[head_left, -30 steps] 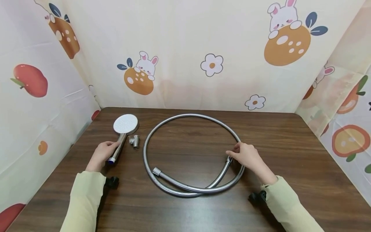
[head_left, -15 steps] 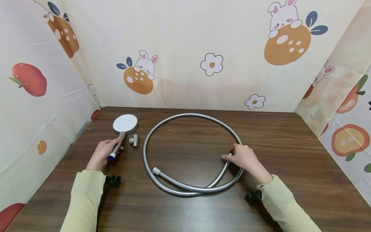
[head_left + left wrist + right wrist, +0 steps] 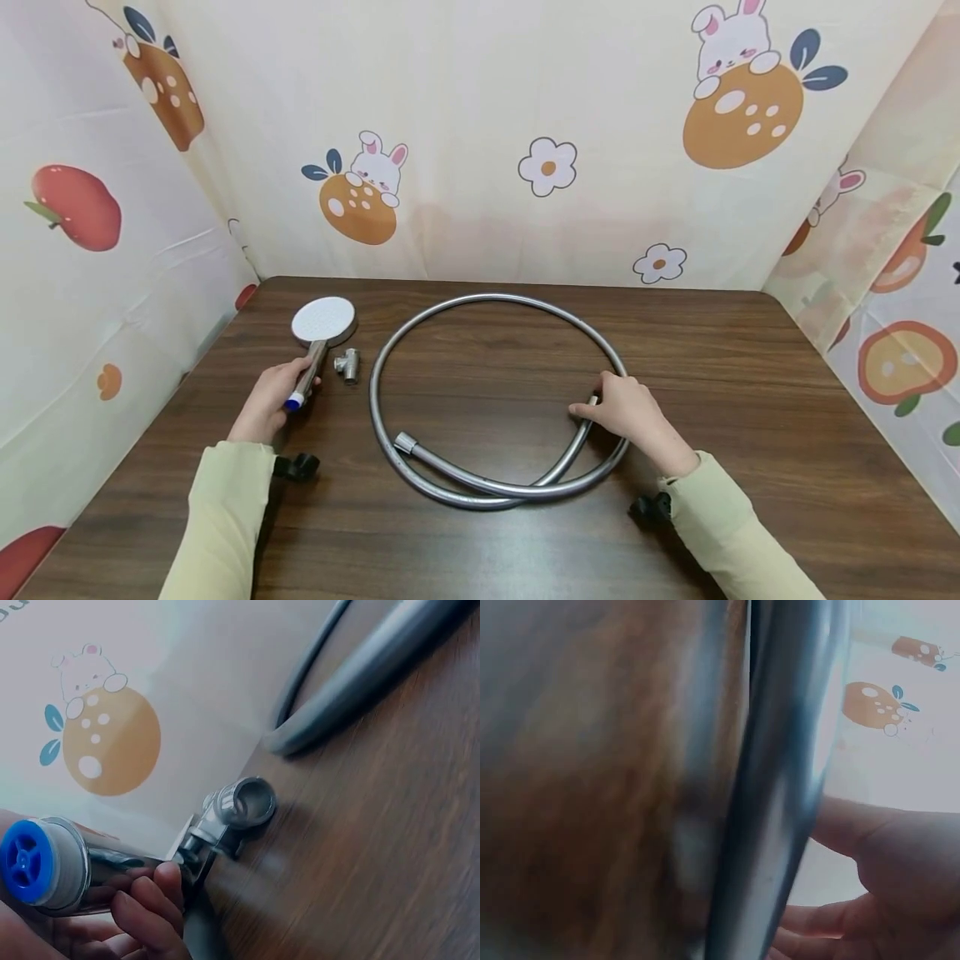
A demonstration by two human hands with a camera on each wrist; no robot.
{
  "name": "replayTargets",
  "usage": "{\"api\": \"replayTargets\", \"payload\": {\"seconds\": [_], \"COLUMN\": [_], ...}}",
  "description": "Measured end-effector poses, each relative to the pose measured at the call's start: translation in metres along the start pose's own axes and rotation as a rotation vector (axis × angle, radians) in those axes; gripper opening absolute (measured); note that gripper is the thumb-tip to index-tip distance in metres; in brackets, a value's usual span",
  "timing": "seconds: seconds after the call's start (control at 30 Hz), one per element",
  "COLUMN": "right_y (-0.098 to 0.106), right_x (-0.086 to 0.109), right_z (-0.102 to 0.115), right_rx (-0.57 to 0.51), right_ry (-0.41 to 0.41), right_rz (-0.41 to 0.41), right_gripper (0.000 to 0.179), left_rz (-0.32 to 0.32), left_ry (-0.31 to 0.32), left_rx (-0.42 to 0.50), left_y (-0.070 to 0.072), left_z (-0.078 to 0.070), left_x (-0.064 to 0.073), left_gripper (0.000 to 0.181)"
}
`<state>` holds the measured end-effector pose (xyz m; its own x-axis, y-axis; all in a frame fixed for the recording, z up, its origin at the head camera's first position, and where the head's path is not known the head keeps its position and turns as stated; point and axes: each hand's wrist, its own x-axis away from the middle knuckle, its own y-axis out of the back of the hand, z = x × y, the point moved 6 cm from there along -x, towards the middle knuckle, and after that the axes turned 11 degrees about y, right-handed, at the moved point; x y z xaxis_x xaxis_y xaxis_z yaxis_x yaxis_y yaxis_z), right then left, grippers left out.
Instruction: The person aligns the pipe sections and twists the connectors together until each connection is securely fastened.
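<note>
Quietly, two hands work at a wooden table (image 3: 487, 554); the left hand (image 3: 267, 400) grasps a shower head (image 3: 324, 319) by its handle (image 3: 307, 379), fingers wrapped round it, at the table's left side; its blue end (image 3: 26, 859) shows more fully than a second ago, and fingertips now peek out on the handle's far side.

At right, the right hand (image 3: 628, 408) pinches one end of a coiled metal hose (image 3: 495, 297) between thumb and fingers; it has slipped slightly leftward — the end piece, plainly seen a second earlier, is now largely covered.

The hose's loop lies mid-table as before, its other connector (image 3: 406, 443) inside the loop's left edge; a small T-shaped fitting (image 3: 347, 365) stays put just beside the shower head — unheld; behind, printed fabric (image 3: 465, 83) hangs.
</note>
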<state>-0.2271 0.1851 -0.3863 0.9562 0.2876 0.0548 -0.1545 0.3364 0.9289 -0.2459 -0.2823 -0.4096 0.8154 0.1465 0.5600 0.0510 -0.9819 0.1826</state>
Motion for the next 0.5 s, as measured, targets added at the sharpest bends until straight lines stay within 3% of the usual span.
{"api": "replayTargets", "payload": {"seconds": [0.23,0.5], "right_y": [-0.0058,-0.0087], "right_x": [-0.0015,-0.0057], "right_z": [0.0014,0.0018], "right_rx": [-0.025,-0.089], "right_ry": [0.035,0.0], "right_rz": [0.034,0.026], "right_gripper": [0.065,0.06], "left_rz": [-0.073,-0.135], "left_ry": [-0.004,-0.066], "left_rx": [-0.004,0.005], "left_y": [-0.0025,0.0003], "left_z": [-0.0007,-0.0081], "left_x": [0.0004,0.0041], "left_gripper": [0.059,0.058]}}
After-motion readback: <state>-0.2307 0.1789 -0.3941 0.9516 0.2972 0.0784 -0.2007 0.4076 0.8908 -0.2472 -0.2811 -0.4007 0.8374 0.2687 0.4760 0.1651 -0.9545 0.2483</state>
